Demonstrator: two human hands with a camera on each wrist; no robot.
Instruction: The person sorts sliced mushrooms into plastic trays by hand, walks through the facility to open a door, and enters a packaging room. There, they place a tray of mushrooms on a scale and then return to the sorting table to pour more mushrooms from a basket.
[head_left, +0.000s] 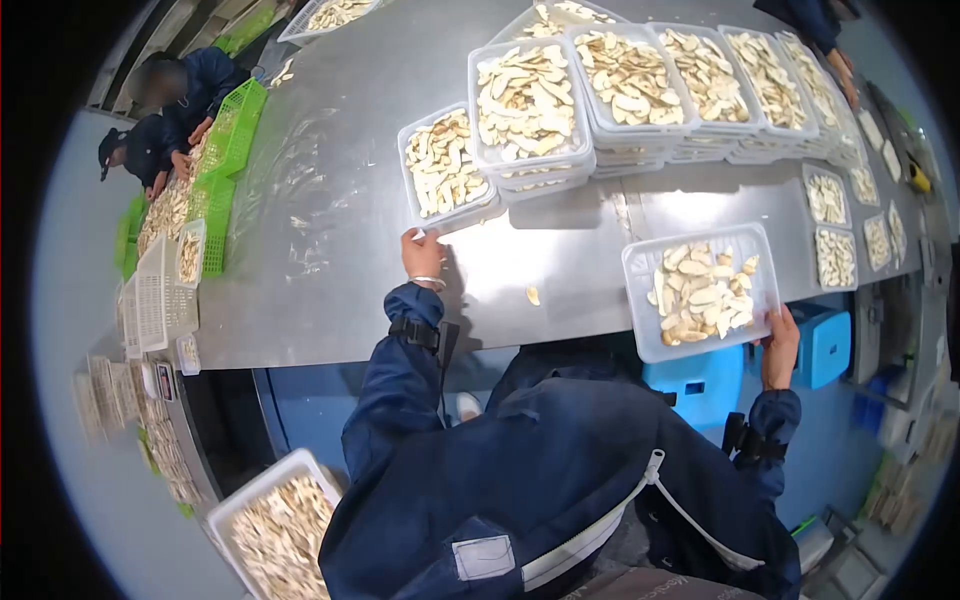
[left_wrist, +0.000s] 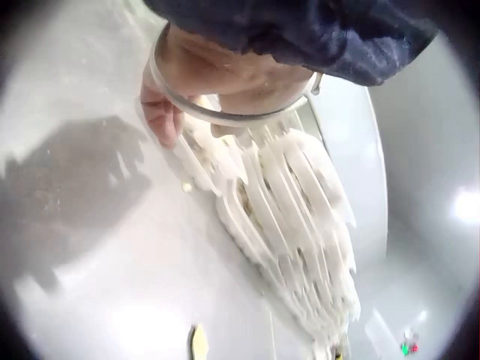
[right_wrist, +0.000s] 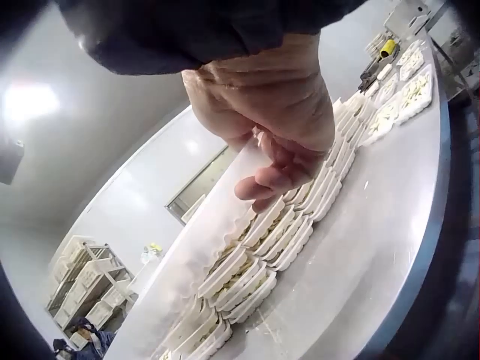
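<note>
Two trays are under your hands in the head view: your right hand (head_left: 779, 345) grips the near right corner of a plastic tray of slices (head_left: 700, 290) at the steel table's (head_left: 340, 200) edge, while your left hand (head_left: 422, 255) touches the near corner of another filled tray (head_left: 445, 168), a loose slice (head_left: 533, 295) lying between them. From your left wrist, fingertips (left_wrist: 161, 120) press beside the tray rim (left_wrist: 217, 187); their spread is hidden. From your right wrist, curled fingers (right_wrist: 274, 176) pinch the pale tray edge (right_wrist: 225, 195), stacked trays (right_wrist: 292, 225) just beyond.
</note>
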